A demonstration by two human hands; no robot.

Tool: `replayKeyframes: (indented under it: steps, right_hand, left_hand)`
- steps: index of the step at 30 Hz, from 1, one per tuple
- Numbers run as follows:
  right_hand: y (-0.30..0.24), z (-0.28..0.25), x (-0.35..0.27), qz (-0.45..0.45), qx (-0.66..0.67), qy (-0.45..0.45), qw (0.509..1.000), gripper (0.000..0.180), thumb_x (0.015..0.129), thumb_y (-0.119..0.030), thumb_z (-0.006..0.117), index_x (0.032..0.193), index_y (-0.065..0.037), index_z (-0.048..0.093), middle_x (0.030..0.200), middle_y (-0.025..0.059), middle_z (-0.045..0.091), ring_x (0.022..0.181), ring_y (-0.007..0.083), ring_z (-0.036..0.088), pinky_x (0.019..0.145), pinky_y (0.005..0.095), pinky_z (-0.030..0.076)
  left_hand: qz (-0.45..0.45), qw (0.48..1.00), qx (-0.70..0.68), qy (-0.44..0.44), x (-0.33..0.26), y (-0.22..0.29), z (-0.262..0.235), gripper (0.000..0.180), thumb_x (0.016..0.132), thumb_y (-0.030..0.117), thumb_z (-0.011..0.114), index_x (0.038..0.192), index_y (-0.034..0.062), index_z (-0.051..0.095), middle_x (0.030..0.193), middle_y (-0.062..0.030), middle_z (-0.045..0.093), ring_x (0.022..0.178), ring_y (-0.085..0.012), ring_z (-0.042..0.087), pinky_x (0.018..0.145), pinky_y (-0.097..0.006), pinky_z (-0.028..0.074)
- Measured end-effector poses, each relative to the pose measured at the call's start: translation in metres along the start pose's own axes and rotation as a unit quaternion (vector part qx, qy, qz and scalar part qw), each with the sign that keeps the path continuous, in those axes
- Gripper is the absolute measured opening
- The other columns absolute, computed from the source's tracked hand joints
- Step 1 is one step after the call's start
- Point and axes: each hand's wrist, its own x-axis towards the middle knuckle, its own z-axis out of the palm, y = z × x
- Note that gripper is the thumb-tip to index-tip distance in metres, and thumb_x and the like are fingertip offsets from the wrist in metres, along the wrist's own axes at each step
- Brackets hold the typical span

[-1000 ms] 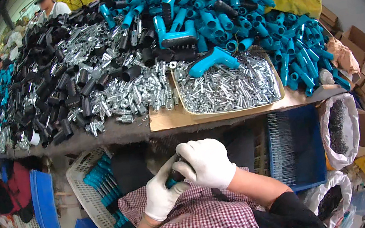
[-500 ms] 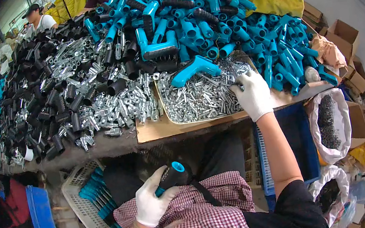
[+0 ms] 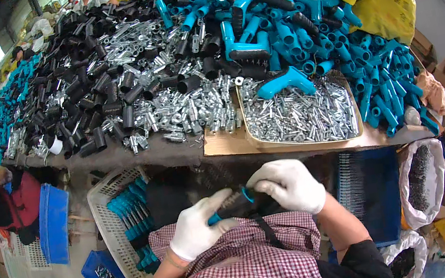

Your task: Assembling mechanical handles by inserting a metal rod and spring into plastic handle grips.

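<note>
Above my lap, my left hand point(image 3: 199, 230), in a white glove, is closed around a black and teal plastic tool handle point(image 3: 233, 204). My right hand point(image 3: 293, 186), gloved in white too, is held at the handle's teal-rimmed end with thumb and fingers pinched together. Whatever sits in that pinch is hidden. Beyond the hands, on the table, stands a shallow tray point(image 3: 251, 141) of small metal pins point(image 3: 312, 120). A loose teal handle point(image 3: 286, 82) lies across the pins.
Teal handles point(image 3: 357, 55) are heaped behind and right of the tray; black sleeves point(image 3: 98, 137) and metal fittings point(image 3: 189, 109) spread leftward. A pale crate point(image 3: 101, 214) with teal-handled pieces stands left of my lap. A blue crate point(image 3: 378, 202) and white sack point(image 3: 440, 181) stand right.
My right hand has come from the pin tray down to the handle in my left hand. The view has shifted, so the table sits further right.
</note>
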Motion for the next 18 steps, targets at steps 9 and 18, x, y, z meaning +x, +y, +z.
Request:
replayKeyframes:
  steps: [9, 18]
  right_hand:
    - [0.013, -0.021, 0.053, -0.016, 0.008, -0.029, 0.999, 0.047, 0.088, -0.037, 0.063, 0.121, -0.005, 0.064, 0.106, 0.0154, 0.067, 0.101, 0.0298, 0.064, 0.088, 0.0391, 0.050]
    - [0.084, -0.100, 0.118, -0.009, -0.639, -0.038, 0.768, 0.033, 0.070, -0.008, 0.065, 0.103, -0.008, 0.068, 0.128, 0.0186, 0.057, 0.131, 0.0369, 0.044, 0.109, 0.0501, 0.031]
  left_hand:
    - [-0.032, 0.997, -0.064, 0.044, -0.014, -0.010, -0.006, 0.068, 0.077, 0.045, 0.079, 0.127, 0.0027, 0.059, 0.105, -0.0219, 0.068, 0.097, -0.0369, 0.068, 0.082, -0.037, 0.054]
    - [-0.051, 0.993, -0.104, 0.038, -0.025, -0.006, -0.004, 0.065, 0.078, 0.033, 0.080, 0.131, 0.0033, 0.057, 0.115, -0.0220, 0.066, 0.106, -0.0345, 0.067, 0.089, -0.036, 0.053]
